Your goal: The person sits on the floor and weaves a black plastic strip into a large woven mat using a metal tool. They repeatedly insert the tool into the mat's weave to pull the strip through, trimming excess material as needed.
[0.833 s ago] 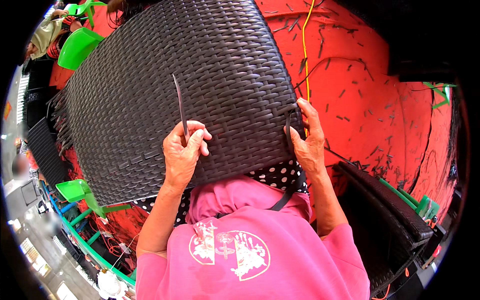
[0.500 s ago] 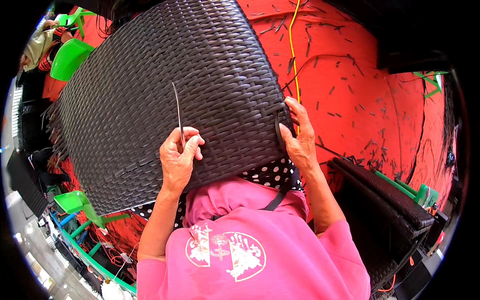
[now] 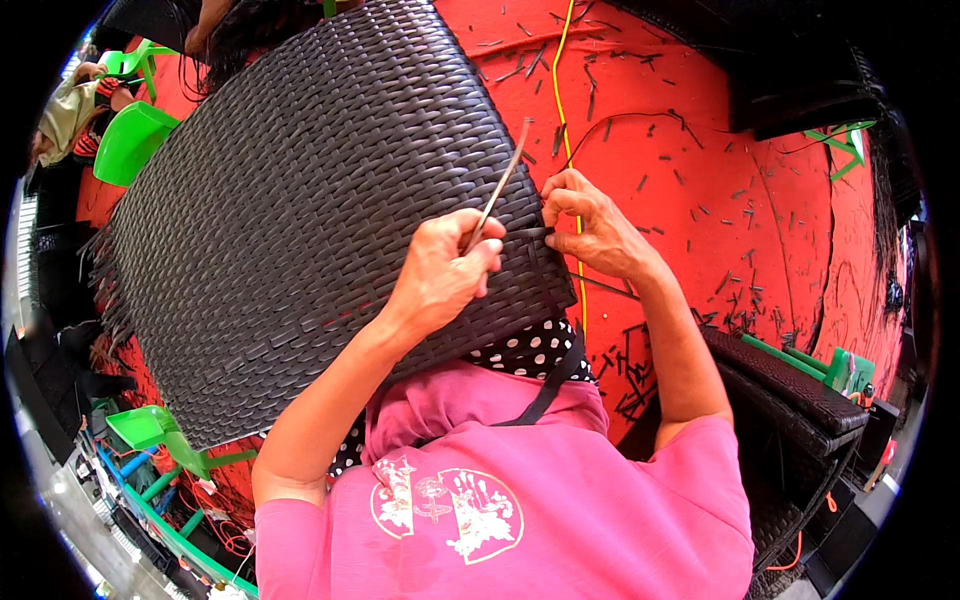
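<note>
A large dark woven wicker panel (image 3: 300,190) lies across my lap, tilted so that its right edge slants away from me. My left hand (image 3: 440,268) is over the panel near its right edge, closed around a thin, slightly curved metal tool (image 3: 507,172) whose free end points up and away. At that edge, my right hand (image 3: 600,230) has thumb and fingers pinched at a dark flat weaving strip (image 3: 530,234). The strip runs over the panel toward my left hand. Part of it is hidden by the fingers.
Short dark strip scraps litter the red floor covering (image 3: 690,230). A yellow cord (image 3: 562,95) runs along the panel's right side. Green plastic chairs (image 3: 135,143) are on the left, with another person at the upper left. A dark woven furniture piece (image 3: 790,390) stands at the right.
My left hand has moved right and away from me with the tool, now beside my right hand. My right hand has shifted slightly farther along the edge, and its fingers have closed into a pinch.
</note>
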Demonstrator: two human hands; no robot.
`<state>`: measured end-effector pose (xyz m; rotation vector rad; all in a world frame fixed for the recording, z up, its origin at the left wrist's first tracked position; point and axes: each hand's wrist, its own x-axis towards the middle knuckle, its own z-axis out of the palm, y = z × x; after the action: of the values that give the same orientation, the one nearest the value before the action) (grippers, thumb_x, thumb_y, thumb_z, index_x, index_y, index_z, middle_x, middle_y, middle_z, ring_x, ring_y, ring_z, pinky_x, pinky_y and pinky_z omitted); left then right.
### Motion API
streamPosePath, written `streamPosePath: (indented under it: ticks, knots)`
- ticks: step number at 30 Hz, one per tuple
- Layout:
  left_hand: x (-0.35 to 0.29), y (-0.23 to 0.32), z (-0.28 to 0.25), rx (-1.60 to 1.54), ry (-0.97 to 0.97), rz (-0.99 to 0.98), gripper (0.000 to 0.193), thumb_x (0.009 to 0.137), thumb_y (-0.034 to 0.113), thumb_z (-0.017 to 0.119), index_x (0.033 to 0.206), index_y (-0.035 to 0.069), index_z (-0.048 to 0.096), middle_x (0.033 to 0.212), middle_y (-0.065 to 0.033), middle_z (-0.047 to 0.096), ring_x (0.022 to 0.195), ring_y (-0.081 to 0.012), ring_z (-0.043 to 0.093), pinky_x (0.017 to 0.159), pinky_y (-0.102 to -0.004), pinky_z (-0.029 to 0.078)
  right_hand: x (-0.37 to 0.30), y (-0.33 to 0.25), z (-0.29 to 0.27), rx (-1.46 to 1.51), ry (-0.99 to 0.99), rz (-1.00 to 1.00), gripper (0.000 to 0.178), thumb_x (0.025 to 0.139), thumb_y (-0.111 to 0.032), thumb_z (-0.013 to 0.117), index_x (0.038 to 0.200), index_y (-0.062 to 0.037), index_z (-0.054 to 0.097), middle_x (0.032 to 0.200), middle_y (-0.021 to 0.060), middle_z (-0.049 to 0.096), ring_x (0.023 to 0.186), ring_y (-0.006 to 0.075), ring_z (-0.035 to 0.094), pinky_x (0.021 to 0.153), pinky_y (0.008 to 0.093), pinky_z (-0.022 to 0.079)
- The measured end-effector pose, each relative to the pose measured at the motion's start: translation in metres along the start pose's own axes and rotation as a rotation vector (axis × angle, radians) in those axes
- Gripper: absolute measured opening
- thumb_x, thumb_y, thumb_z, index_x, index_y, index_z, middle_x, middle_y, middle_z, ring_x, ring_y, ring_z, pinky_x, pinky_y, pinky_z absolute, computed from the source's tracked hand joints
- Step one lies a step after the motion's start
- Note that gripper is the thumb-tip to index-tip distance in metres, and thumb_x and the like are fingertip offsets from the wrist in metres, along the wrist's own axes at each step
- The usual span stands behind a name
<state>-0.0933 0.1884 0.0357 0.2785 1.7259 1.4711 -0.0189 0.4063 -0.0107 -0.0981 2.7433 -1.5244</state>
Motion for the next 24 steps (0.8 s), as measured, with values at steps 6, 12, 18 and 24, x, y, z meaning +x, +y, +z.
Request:
streamPosePath:
  ticks: [6,12,18,24]
  knots:
    - [0.027,0.002,0.014,0.132,-0.119,-0.107,0.016,0.089,0.006,0.057,0.103,-0.002,0.059,0.064,-0.0026,0.058,0.048,-0.0068,0.051,0.045,-0.0208,0.041,0.008,-0.004,-0.020,0.013,-0.186,0.086,0.018,0.071,0.006,0.055,0.087,-0.0012,0.063,0.098,0.0093,0.055,0.100,0.0244,0.054,0.090,0.0337,0.043]
    - [0.038,0.006,0.014,0.161,-0.119,-0.171,0.008,0.088,0.006,0.058,0.094,0.002,0.056,0.061,-0.0028,0.056,0.041,-0.0072,0.046,0.039,-0.0209,0.036,0.003,0.010,-0.019,0.419,0.102,0.384,0.018,0.082,0.000,0.059,0.098,-0.0039,0.067,0.093,0.0021,0.062,0.083,0.0103,0.059,0.076,0.0261,0.048]
    - [0.044,0.007,0.024,0.418,-0.013,-0.093,0.007,0.089,0.008,0.058,0.084,0.004,0.056,0.056,-0.0020,0.055,0.040,-0.0068,0.043,0.037,-0.0217,0.033,-0.028,0.029,0.011,0.686,0.204,0.508,0.022,0.091,-0.015,0.064,0.109,-0.0018,0.062,0.097,0.0022,0.064,0.087,0.0099,0.061,0.081,0.0258,0.050]
    - [0.049,0.014,0.011,0.063,-0.034,-0.263,0.007,0.087,0.007,0.061,0.083,0.004,0.057,0.057,-0.0037,0.056,0.037,-0.0054,0.041,0.034,-0.0199,0.029,-0.047,0.007,0.037,0.622,0.300,0.416,0.030,0.081,-0.013,0.071,0.108,-0.0022,0.063,0.103,0.0068,0.063,0.096,0.0166,0.061,0.082,0.0309,0.050]
